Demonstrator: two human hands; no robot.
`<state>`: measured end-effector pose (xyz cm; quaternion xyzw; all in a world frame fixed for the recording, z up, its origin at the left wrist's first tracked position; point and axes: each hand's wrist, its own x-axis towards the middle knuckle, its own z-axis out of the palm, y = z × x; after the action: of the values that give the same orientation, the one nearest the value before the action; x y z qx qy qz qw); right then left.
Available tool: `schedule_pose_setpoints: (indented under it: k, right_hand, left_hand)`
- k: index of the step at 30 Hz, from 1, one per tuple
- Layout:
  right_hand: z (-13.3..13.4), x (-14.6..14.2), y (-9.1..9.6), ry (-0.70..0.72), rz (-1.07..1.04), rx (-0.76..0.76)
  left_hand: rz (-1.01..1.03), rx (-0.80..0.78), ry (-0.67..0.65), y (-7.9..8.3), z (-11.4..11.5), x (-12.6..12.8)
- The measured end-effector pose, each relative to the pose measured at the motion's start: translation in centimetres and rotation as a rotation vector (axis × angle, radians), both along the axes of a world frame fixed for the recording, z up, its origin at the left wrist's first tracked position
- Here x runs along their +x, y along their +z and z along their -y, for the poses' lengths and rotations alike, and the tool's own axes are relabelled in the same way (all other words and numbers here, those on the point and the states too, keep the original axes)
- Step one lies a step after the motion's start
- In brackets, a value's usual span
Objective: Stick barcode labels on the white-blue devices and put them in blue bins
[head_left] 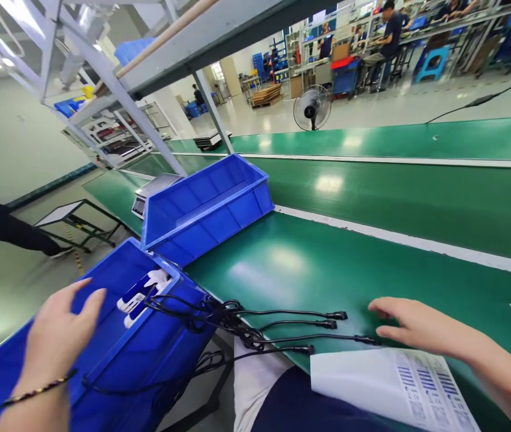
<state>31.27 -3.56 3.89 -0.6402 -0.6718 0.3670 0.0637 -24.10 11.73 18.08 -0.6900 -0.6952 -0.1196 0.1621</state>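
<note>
My left hand (64, 324) hovers over the near blue bin (116, 366), fingers apart and nothing in them. Inside that bin lie a few blue-and-white pieces (141, 298), too small to name. Above the green bench my right hand (412, 324) is open and empty, just right of the connector ends of several black cables (233, 315). These cables lie tangled across the bin's rim and the bench edge, their plugs pointing right. Below the right hand a white sheet with printed barcode labels (381, 384) rests partly over the bench's front edge.
A second blue bin (210, 222) stands tilted on the green bench (349, 252), beside a scale (159, 189). Metal shelving posts (213, 111) rise behind it. Farther off are a fan (312, 109) and a seated person (390, 36). Another person's leg (8, 228) shows at left.
</note>
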Motion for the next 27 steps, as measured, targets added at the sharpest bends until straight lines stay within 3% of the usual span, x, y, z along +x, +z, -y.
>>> schedule_pose_setpoints:
  k: [2, 3, 7, 9, 11, 15, 18, 22, 27]
  right_hand:
    - [0.8, 0.7, -0.6, -0.023, -0.016, -0.014]
    - [0.9, 0.9, -0.9, -0.033, -0.025, -0.010]
    - [0.7, 1.3, -1.7, -0.054, -0.050, 0.012]
    - [0.6, 1.3, -2.1, -0.058, -0.066, 0.024]
    - [0.6, 1.2, -2.4, -0.063, -0.089, 0.036]
    - [0.7, 1.1, -3.0, -0.066, -0.132, 0.059]
    - [0.5, 1.2, -2.9, -0.051, -0.172, 0.064]
    - [0.6, 1.3, -1.6, -0.019, -0.265, 0.030]
    - [1.3, 0.5, 0.0, 0.013, -0.345, -0.015]
  left_hand:
    - [0.134, 0.027, -0.275, -1.4, 1.8, 7.7]
    - [0.195, -0.058, -0.433, -2.6, 3.1, 12.0]
    - [0.213, -0.614, -1.076, -9.0, 8.7, 27.9]
    - [0.111, -0.779, -1.165, -11.9, 11.0, 33.4]
    - [-0.020, -0.822, -1.150, -14.1, 12.7, 36.8]
    - [-0.098, -0.729, -1.113, -16.8, 14.3, 38.9]
    - [-0.059, -0.736, -1.136, -17.4, 14.4, 38.6]
    - [0.050, -0.870, -1.075, -15.9, 13.0, 37.7]
    - [0.077, -0.851, -1.001, -12.6, 9.8, 36.4]
